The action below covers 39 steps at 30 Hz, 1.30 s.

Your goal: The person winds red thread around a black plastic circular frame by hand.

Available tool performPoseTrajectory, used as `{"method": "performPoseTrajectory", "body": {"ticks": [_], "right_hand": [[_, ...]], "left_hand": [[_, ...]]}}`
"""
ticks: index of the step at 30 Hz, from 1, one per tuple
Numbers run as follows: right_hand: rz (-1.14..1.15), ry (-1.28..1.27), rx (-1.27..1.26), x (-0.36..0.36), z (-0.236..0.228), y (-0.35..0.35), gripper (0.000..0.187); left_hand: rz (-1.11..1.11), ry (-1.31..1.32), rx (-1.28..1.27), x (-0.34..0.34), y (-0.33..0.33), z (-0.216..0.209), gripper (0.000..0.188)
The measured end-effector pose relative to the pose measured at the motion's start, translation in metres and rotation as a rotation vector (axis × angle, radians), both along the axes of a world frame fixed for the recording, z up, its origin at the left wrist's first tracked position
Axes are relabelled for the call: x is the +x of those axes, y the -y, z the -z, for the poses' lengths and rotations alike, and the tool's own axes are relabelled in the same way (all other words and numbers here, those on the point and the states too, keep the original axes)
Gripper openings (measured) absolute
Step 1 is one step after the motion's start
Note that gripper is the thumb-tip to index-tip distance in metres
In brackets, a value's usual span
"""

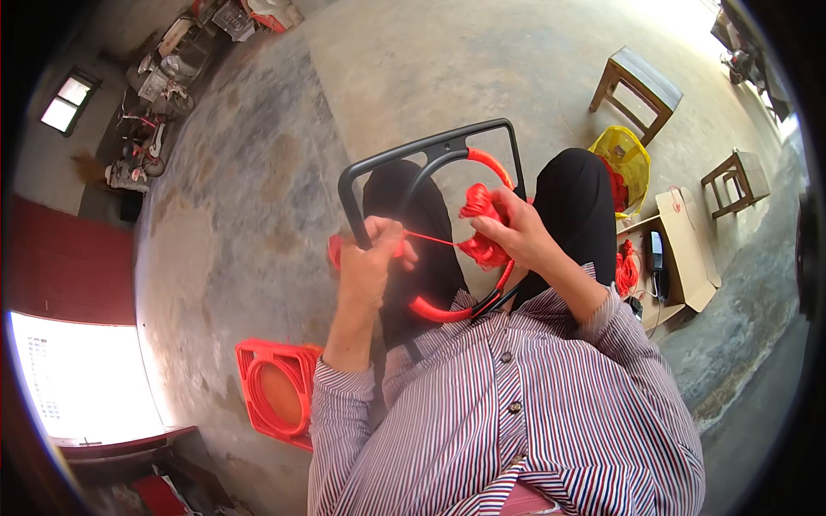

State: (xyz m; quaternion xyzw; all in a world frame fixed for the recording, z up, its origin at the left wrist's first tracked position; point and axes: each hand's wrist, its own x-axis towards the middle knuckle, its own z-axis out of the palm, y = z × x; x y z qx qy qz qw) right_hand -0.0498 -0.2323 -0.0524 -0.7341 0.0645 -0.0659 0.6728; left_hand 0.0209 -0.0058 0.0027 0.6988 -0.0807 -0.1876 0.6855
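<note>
A black frame (428,148) with rounded corners rests across my lap, and a ring is set inside it. Red cord covers parts of that ring, such as the red wrapping (440,311) low on it. My right hand (519,230) is closed around a bundle of red cord (482,202) at the ring's right side. From the bundle a single strand (432,238) runs taut to my left hand (375,249). The left fingers are closed on red cord beside the frame's left bar, slightly blurred. More red shows at that hand's outer side.
A red frame wound with cord (275,391) lies on the floor at left. To my right are a yellow basket (632,159) holding red material, an open cardboard box (688,249) with a red cord coil (627,268), and two stools (641,82). Clutter lines the far-left wall.
</note>
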Motion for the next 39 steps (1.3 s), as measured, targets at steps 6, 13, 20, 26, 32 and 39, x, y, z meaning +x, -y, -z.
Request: {"method": "performPoseTrajectory", "body": {"ticks": [6, 13, 20, 26, 32, 39], "right_hand": [[-0.039, 0.018, -0.410, 0.049, -0.022, -0.014, 0.034], [-0.234, 0.051, 0.600, 0.027, -0.025, -0.014, 0.031], [0.097, 0.558, -0.671, 0.021, -0.062, -0.027, 0.038], [0.193, 0.477, 0.726, 0.017, -0.073, -0.003, 0.025], [-0.568, 0.222, 1.152, -0.044, -0.041, 0.024, 0.053], [-0.462, 0.286, 1.424, -0.058, -0.012, 0.073, 0.044]], "left_hand": [[0.049, 0.383, 0.191, -0.004, 0.012, -0.001, 0.013], [0.020, 0.359, 0.209, -0.011, 0.010, -0.008, 0.021], [0.102, 0.596, 0.085, -0.014, 0.028, -0.004, 0.059], [-0.044, 0.443, 0.103, -0.006, 0.010, 0.011, 0.037], [-0.004, -0.002, 0.005, 0.007, -0.023, 0.010, 0.014], [-0.060, -0.074, -0.131, 0.009, -0.035, 0.013, 0.024]]}}
